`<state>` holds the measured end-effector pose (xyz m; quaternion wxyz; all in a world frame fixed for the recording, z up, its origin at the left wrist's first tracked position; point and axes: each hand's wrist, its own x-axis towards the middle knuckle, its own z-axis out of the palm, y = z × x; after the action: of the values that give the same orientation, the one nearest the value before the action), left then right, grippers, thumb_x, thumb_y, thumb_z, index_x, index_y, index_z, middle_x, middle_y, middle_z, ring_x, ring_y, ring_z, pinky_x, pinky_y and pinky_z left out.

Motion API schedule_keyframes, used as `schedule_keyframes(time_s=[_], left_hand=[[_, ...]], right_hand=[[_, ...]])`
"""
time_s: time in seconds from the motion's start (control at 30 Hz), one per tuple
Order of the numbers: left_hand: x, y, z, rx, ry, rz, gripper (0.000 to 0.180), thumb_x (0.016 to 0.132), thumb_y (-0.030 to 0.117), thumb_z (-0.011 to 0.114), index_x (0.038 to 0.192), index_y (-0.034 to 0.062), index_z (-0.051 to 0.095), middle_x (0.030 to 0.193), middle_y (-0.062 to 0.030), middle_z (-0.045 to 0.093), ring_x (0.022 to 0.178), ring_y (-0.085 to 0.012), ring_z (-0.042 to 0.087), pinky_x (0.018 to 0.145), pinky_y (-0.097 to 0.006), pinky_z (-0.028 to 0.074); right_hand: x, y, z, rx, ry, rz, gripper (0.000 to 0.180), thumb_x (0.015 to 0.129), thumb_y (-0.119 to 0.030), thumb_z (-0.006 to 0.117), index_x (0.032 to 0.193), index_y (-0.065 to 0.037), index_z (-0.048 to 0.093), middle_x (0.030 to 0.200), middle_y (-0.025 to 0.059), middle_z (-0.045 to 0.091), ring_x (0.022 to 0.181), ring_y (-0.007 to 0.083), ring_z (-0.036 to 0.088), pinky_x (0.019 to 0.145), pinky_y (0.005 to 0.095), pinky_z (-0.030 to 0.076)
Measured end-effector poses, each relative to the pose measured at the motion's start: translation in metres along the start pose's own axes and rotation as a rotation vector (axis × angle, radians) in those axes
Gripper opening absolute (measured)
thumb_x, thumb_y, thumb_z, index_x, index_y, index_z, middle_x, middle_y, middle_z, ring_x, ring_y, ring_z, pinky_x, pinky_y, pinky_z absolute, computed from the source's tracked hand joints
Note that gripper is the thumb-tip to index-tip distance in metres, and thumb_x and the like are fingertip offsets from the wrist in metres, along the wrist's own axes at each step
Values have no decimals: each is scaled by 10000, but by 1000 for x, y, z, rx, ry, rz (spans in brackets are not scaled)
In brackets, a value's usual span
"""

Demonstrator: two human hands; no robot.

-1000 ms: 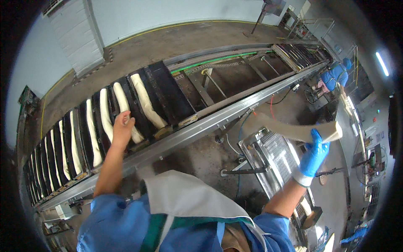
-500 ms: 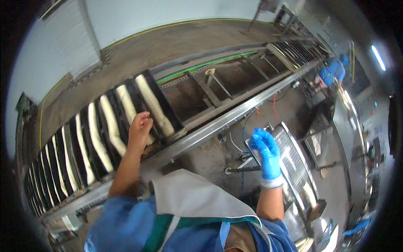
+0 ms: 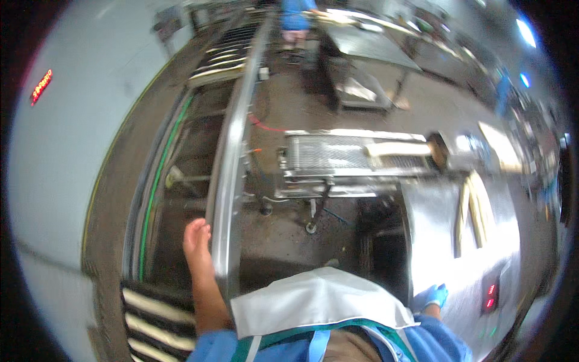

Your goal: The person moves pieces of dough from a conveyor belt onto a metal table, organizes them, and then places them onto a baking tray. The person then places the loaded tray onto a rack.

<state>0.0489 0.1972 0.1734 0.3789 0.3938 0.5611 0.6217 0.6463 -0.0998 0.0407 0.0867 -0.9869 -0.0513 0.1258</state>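
The bare left hand point(image 3: 196, 236) lies loose-fingered and empty against the steel conveyor rail point(image 3: 232, 163), apparently steadying the person. The blue-gloved right hand point(image 3: 432, 297) rests on the steel table point(image 3: 434, 241); its grip cannot be told. Pale dough strips point(image 3: 473, 208) lie beyond it, more in dark trays point(image 3: 151, 320).

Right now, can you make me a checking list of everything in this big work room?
Surface: steel table, shiny, bare in the middle.
Job's things: pale dough sticks lying on the table; more pale strips in dark conveyor trays.
Clutter: a small red-lit display on the table.
Grips: bare left hand rests against the conveyor rail; gloved right hand at the table edge, holding nothing seen.
Cables: green hose along the conveyor; red cable on the floor.
Surroundings: roller machine; another person far off.
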Motion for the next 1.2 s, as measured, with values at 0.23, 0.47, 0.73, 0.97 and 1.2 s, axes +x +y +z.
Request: schedule_keyframes(time_s=[0.23, 0.47, 0.73, 0.97, 1.2], left_hand=[[11, -11, 129, 90, -508, -27, 202, 914, 178, 533, 1084, 70, 551, 1062, -36, 567, 951, -145, 544, 831, -276, 431], [-9, -34, 289, 231, -1076, -159, 242, 858, 86, 591, 1088, 25, 548, 1011, -41, 583, 924, -122, 552, 831, -255, 434], [30, -110, 484, 989, -1104, 742, 585, 809, 236, 618, 1285, -25, 398, 1282, -243, 422, 1182, -377, 415, 1008, -411, 325], [70, -145, 519, 1349, -1030, 616, 642, 779, 182, 610, 1329, -5, 336, 1199, -245, 470, 1116, -408, 446, 958, -454, 357], [91, -158, 495, 1401, -948, 743, 633, 679, 71, 625, 1257, -13, 380, 1143, -246, 470, 1074, -409, 448, 924, -474, 368]], right_hand=[[15, 24, 15, -210, 212, 203, 668, 873, -465, 394, 1434, -152, 212, 1474, 130, 236, 1338, 348, 237, 1068, 521, 174], [78, -65, 11, 6, 321, -167, 551, 798, -274, 500, 1316, -108, 416, 1359, 165, 401, 1243, 371, 370, 1028, 514, 266], [194, -156, -37, 358, 563, -681, 294, 784, -239, 545, 1025, -78, 593, 1047, 145, 563, 955, 331, 550, 827, 425, 441], [423, -95, -106, 347, 627, -84, 513, 773, -359, 571, 1186, -59, 528, 1228, 190, 493, 1140, 347, 462, 976, 425, 369], [587, 13, -114, 206, 778, -83, 832, 739, -413, 643, 1377, -23, 276, 1421, 212, 275, 1287, 372, 299, 1069, 434, 263]])
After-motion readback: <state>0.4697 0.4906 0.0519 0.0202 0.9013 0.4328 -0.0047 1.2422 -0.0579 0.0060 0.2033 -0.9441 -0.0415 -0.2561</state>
